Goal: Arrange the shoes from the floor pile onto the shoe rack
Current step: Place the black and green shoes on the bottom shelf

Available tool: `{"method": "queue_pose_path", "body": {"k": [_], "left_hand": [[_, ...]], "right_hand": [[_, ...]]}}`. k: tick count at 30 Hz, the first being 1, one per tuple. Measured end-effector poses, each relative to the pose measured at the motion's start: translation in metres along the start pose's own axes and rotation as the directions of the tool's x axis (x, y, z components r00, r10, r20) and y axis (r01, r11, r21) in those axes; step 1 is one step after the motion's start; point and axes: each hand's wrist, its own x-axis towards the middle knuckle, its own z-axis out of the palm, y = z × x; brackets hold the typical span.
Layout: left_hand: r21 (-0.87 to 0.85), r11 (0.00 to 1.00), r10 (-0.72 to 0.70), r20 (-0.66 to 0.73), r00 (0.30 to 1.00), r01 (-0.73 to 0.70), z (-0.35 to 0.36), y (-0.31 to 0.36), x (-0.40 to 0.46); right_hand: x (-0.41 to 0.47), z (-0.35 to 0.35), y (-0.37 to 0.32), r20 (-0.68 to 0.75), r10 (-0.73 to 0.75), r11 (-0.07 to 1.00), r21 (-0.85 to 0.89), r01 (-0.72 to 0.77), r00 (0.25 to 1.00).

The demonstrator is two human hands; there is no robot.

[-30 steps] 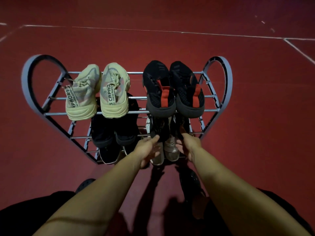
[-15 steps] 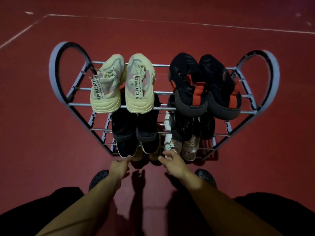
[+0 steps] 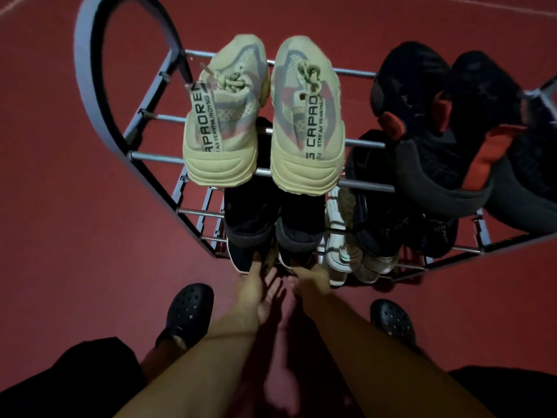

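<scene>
Hands [image 3: 259,289] lowered, possibly touching black knit shoes [image 3: 247,233], tubular metal rack [image 3: 156,155]

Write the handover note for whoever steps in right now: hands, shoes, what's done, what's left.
Left hand: open, palm up, fingers reaching toward the lowest shelf, holding nothing.
Right hand: at the lowest shelf; its fingers are hidden, so I cannot tell the grip.
Shoe rack: beige sneakers and black-and-red sneakers on the top shelf; black shoes below; pale shoes lower right.
Done: every shoe in view is on the rack.
Left: straighten the bottom row; no floor pile is in view.
</scene>
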Motion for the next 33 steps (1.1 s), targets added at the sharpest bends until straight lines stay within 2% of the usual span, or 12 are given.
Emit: {"method": "queue_pose_path", "body": {"k": [2, 4, 5, 12, 15, 18, 22, 25, 27, 29, 31, 33], "left_hand": [[-0.017, 0.985, 0.167, -0.094, 0.981, -0.169, 0.003, -0.013, 0.004], [0.108, 0.936, 0.345, -0.080, 0.935, -0.336, 0.007, -0.022, 0.000], [0.152, 0.921, 0.370, -0.053, 0.927, -0.359, 0.008, -0.024, -0.001], [0.155, 0.900, 0.410, 0.020, 0.912, -0.408, 0.012, -0.014, 0.007], [0.162, 0.887, 0.437, 0.013, 0.899, -0.433, 0.014, -0.012, 0.002], [0.184, 0.880, 0.445, 0.006, 0.895, -0.439, 0.007, -0.009, -0.003], [0.190, 0.911, 0.373, 0.002, 0.928, -0.366, -0.016, -0.003, -0.018], [0.268, 0.892, 0.372, 0.023, 0.928, -0.364, -0.041, 0.002, -0.035], [0.291, 0.884, 0.365, 0.063, 0.929, -0.366, -0.058, 0.002, -0.043], [0.301, 0.886, 0.343, 0.089, 0.935, -0.354, -0.073, 0.002, -0.046], [0.312, 0.889, 0.321, 0.098, 0.942, -0.336, -0.084, 0.003, -0.047], [0.321, 0.888, 0.311, 0.113, 0.944, -0.331, -0.093, 0.006, -0.046]], "right_hand": [[-0.005, 0.005, 0.002, 0.019, 0.025, 0.997, 0.068, -0.026, 1.000], [-0.003, 0.009, 0.008, 0.019, 0.030, 0.994, 0.108, -0.032, 0.999], [-0.005, 0.009, 0.008, 0.018, 0.021, 0.993, 0.112, -0.023, 1.000], [-0.004, 0.003, 0.014, 0.076, 0.001, 0.985, 0.175, -0.015, 0.997], [-0.004, -0.006, 0.018, 0.057, 0.021, 0.999, 0.036, -0.023, 0.998], [-0.009, -0.015, 0.020, -0.033, -0.167, 0.974, -0.164, 0.159, 0.985], [-0.018, -0.022, 0.025, -0.098, -0.510, 0.789, -0.448, 0.420, 0.855], [-0.018, -0.016, 0.015, 0.014, -0.669, 0.556, -0.654, 0.513, 0.743], [-0.018, -0.006, 0.004, 0.142, -0.637, 0.425, -0.755, 0.499, 0.758], [-0.022, 0.004, -0.006, 0.285, -0.589, 0.333, -0.767, 0.548, 0.757], [-0.026, 0.014, -0.014, 0.391, -0.520, 0.305, -0.745, 0.593, 0.759], [-0.026, 0.026, -0.019, 0.414, -0.413, 0.321, -0.767, 0.555, 0.811]]}}
